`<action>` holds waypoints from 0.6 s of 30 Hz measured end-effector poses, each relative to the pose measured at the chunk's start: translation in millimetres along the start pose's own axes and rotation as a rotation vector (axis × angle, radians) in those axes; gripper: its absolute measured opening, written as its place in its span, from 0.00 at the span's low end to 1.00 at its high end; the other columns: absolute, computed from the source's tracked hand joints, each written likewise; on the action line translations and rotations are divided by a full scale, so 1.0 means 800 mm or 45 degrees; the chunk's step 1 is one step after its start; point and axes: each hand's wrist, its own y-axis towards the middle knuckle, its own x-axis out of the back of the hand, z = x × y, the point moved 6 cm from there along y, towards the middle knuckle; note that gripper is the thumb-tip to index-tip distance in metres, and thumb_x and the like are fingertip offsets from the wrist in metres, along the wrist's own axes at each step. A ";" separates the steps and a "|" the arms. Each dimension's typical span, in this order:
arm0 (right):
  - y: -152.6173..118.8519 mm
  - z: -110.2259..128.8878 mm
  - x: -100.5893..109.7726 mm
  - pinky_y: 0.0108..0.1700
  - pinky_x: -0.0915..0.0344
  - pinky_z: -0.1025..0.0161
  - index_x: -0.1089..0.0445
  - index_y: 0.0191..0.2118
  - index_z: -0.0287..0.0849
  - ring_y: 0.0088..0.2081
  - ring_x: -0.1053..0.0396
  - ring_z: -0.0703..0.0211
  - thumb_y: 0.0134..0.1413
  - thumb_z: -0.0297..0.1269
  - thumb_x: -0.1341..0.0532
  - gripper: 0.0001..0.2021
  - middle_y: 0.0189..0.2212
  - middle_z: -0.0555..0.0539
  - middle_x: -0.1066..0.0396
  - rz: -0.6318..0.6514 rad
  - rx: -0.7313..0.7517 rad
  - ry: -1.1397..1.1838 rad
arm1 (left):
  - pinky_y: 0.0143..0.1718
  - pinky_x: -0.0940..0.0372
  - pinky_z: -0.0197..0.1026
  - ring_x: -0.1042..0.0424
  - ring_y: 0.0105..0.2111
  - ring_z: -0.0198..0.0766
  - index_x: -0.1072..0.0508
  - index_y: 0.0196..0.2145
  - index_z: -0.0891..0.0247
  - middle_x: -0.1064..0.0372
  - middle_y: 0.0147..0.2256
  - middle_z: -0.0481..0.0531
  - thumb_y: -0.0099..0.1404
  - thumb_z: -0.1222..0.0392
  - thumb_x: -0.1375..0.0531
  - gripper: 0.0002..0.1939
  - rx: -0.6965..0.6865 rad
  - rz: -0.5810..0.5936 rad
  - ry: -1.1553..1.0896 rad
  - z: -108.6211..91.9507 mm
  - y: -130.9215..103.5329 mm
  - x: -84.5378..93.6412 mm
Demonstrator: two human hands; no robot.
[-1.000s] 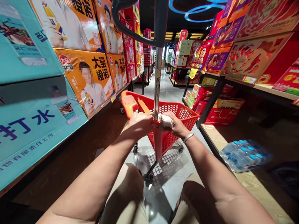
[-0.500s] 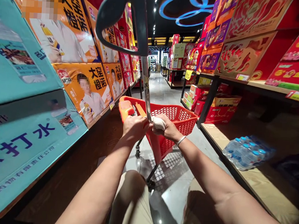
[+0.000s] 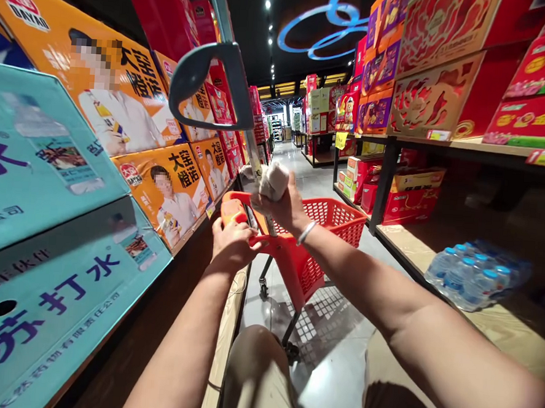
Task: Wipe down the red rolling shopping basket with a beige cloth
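Cloth (image 3: 274, 179), white, bunched in right hand (image 3: 285, 206), fingers closed round it, against metal pole (image 3: 253, 150); grey handle (image 3: 243, 91) above grip; left hand (image 3: 233, 245) below, curled over rim of red cart (image 3: 296, 267), best steadying while cloth hugs pole

The right hand (image 3: 291, 210), wearing a silver-coloured bracelet (image 3: 306, 232), is clutching a white cloth (image 3: 274, 179) against the worn metal pole (image 3: 254, 150) of a red plastic shopping cart (image 3: 287, 263). A dark grey loop handle (image 3: 242, 91) is jutting out from that pole, above the cloth. The left hand (image 3: 234, 243) is holding the cart's near rim. Orange DAYAO cartons (image 3: 162, 191) and turquoise cartons (image 3: 78, 278) are standing on the left; shrink-wrapped water bottles (image 3: 474, 275) are sitting on the low right shelf (image 3: 402, 239), below red gift boxes (image 3: 527, 121).
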 end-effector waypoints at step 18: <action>-0.051 -0.046 0.004 0.48 0.27 0.55 0.40 0.53 0.40 0.49 0.30 0.52 0.50 0.49 0.30 0.30 0.48 0.40 0.32 -0.093 0.341 -0.745 | 0.53 0.42 0.52 0.29 0.46 0.53 0.25 0.31 0.61 0.23 0.38 0.56 0.59 0.47 0.32 0.14 0.036 0.066 0.055 0.011 -0.002 -0.016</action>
